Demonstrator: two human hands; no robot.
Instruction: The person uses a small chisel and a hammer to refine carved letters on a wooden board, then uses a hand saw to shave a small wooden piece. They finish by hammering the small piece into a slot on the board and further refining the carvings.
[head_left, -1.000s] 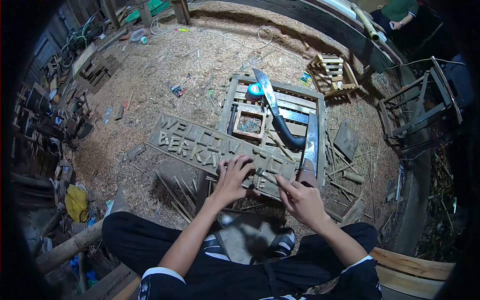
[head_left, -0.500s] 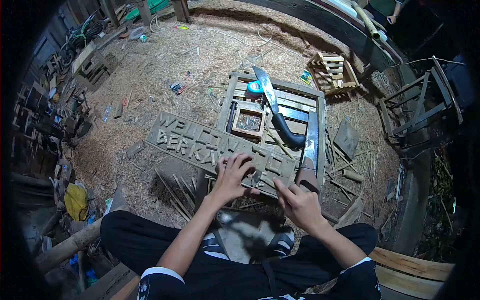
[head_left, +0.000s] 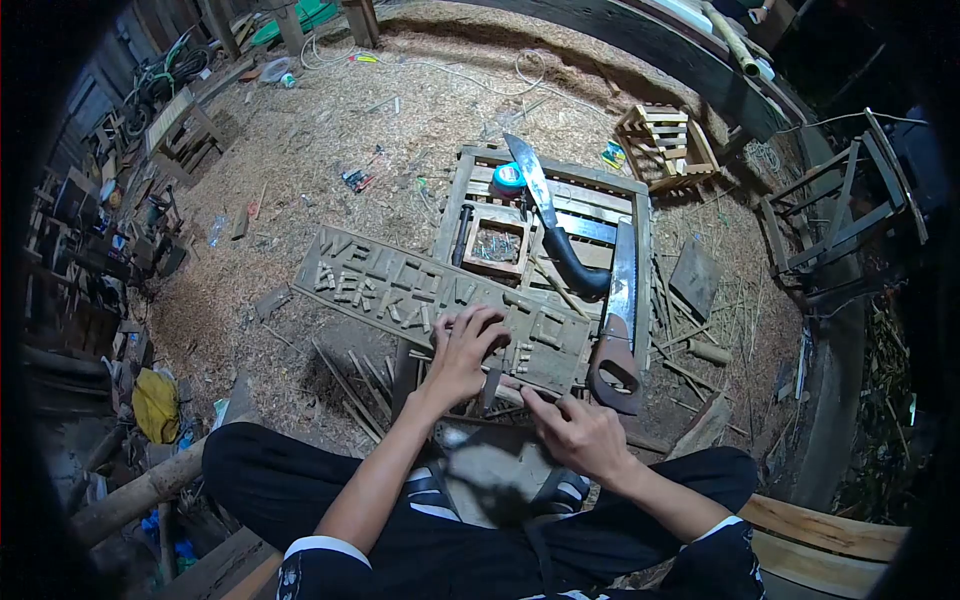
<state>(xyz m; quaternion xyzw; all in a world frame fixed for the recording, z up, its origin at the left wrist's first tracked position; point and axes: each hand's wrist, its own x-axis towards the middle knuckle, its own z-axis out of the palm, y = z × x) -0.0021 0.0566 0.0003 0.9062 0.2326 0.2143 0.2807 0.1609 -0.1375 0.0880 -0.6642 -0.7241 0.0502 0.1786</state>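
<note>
A long wooden sign (head_left: 400, 290) with raised letters made of small wood pieces lies slanted in front of me. My left hand (head_left: 462, 352) rests on its lower middle, fingers curled and pressing on the board near its front edge. My right hand (head_left: 585, 440) is closed at the sign's lower right, index finger pointing left. It holds what looks like a hammer (head_left: 490, 392), whose dark head shows below my left hand; most of its handle is hidden. Short wood pieces (head_left: 521, 358) lie on the board between the hands.
Behind the sign, a slatted wooden table (head_left: 625, 188) bears a machete (head_left: 545, 205), a handsaw (head_left: 620, 345), a blue tape measure (head_left: 509, 177) and a wooden box (head_left: 497, 222) of nails. A slatted crate (head_left: 700, 165) stands beyond. Shavings cover the floor.
My right hand and the hammer have moved down and left, off the board's face to its front edge. My left hand stays nearly in place. The saw's handle now shows more fully.
</note>
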